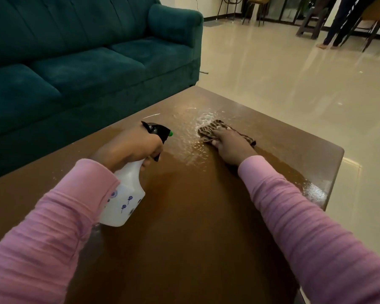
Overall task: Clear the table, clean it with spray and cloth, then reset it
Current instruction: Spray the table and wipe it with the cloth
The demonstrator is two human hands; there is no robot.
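L hand (133, 148) wrapped round spray bottle (125, 200) neck, nozzle aimed at wet patch on table (195, 216) w/ bottle held off the top; R hand (229, 148) presses striped cloth (208, 130) flat on far wet area, prob. to wipe.

The person wears a long-sleeved pink top of soft, finely ribbed knit. The left sleeve (42, 227) ends in a plain cuff (101, 178). Just behind that cuff a fold or seam line crosses the fabric, and farther behind it the ribs run in close crosswise lines. The right sleeve (305, 216) is the same knit, looking slightly more mauve in this light, and rumpled into narrow rings. The left hand (132, 148) and right hand (230, 148) are bare.
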